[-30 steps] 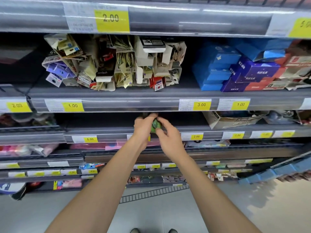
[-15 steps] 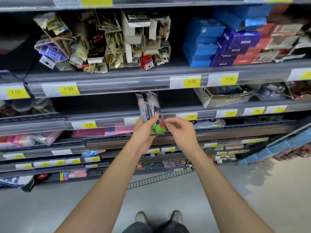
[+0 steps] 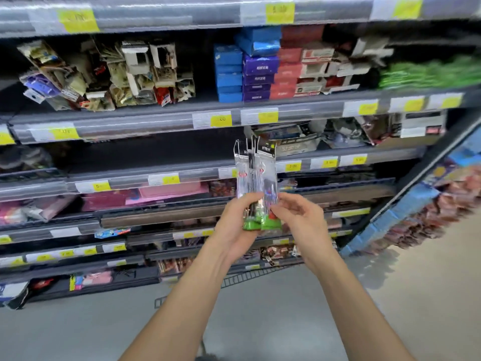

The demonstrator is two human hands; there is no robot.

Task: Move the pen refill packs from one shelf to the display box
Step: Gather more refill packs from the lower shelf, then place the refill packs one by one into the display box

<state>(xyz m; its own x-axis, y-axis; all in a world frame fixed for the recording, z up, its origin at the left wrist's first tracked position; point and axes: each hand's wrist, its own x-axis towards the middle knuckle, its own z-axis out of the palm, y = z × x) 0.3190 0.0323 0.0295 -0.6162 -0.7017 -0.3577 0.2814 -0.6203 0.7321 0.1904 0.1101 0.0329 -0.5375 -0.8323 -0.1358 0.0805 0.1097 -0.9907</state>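
A: Several pen refill packs (image 3: 256, 183), three or so, stand upright as one bunch out in front of the shelving, clear of any shelf. The left hand (image 3: 238, 227) grips them low down, fingers (image 3: 253, 198) curled round the green bottoms. The right hand (image 3: 303, 225) pinches the lower right edge of the bunch with its fingertips, the other fingers loosely bent.

B: How will they handle?

A: Light, I'd judge: thin clear sleeves, glossy and likely slippery against each other, so they could fan apart. The refills inside give some stiffness lengthwise. Holding near the bottom, across all packs together, looks soundest; the black header cards (image 3: 265, 149) on top would bend.

B: And the surroundings?

A: Grey store shelves (image 3: 156, 126) with yellow price tags (image 3: 221, 121), blue boxes (image 3: 229, 74) above, an open cardboard display box (image 3: 296, 145) just behind the packs' tops, pink stock (image 3: 171, 191) lower left, and a pale floor (image 3: 338, 308). Motion blur smears the right side.
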